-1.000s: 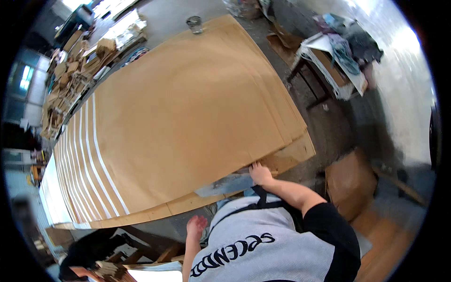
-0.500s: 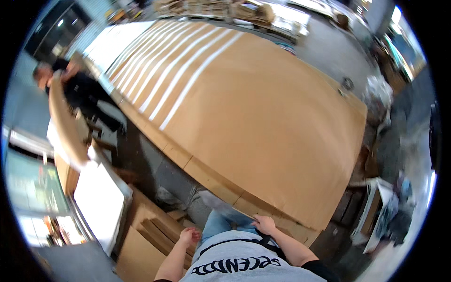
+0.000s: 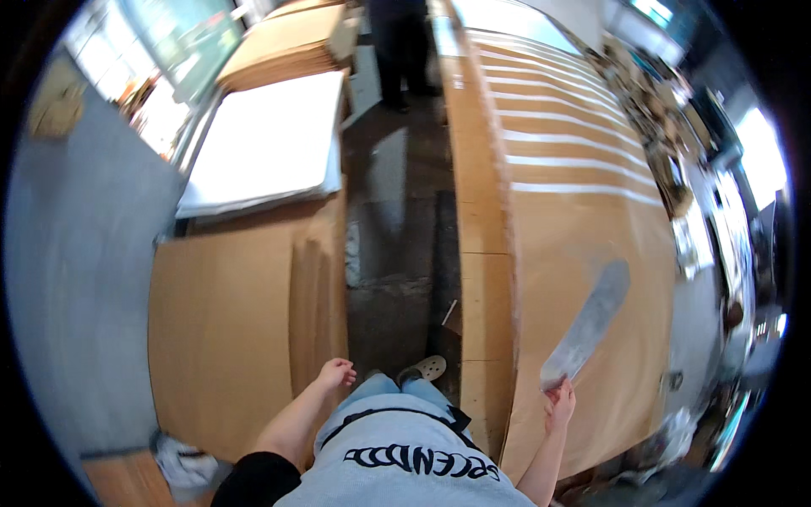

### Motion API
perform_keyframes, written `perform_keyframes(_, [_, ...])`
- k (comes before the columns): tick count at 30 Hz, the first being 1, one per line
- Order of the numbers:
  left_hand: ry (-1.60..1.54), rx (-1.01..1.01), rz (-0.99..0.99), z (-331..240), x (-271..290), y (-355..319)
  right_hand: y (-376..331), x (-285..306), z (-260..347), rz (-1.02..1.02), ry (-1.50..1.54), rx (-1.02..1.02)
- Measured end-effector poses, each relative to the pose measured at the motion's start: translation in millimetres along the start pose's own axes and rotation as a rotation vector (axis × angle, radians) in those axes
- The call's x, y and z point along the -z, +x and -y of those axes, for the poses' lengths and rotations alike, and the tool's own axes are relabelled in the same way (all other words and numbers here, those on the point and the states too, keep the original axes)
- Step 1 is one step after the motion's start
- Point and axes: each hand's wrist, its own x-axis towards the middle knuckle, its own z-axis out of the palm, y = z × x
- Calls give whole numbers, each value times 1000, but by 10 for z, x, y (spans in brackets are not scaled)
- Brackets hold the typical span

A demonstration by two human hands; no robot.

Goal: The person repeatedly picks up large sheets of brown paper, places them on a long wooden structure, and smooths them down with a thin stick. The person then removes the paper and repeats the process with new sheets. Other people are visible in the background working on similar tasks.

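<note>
A long, flat, grey metal blade [image 3: 589,323] is held at its lower end by the right hand [image 3: 559,404], whose fingers are closed around it. From that grip the blade is angled up and away to the right, so that it lies above the wide sheet of brown cardboard [image 3: 583,228] covering the long table on the right. Whether the blade touches the sheet cannot be told, since its outline is blurred. The left hand [image 3: 336,372] is seen well apart from the blade, on the other side of the body, empty, with its fingers loosely curled beside the edge of a stack of brown cardboard sheets [image 3: 245,321]. Between the hands, blue trouser legs and a pale perforated shoe [image 3: 425,368] are seen on the dark floor [image 3: 397,253] of the aisle. Farther off on the left, a pile of white sheets [image 3: 266,144] is stacked. At the far end of the aisle, the dark-clothed legs of another person [image 3: 401,51] are visible.
</note>
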Motion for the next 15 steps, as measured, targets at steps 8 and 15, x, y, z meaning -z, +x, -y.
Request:
perform_keyframes(8, [-400, -84, -155, 909, 356, -308, 84, -570, -45, 32, -432, 39])
perform_keyframes(15, [-1136, -109, -75, 1315, 343, -556, -298, -2376, -442, 828, -744, 170])
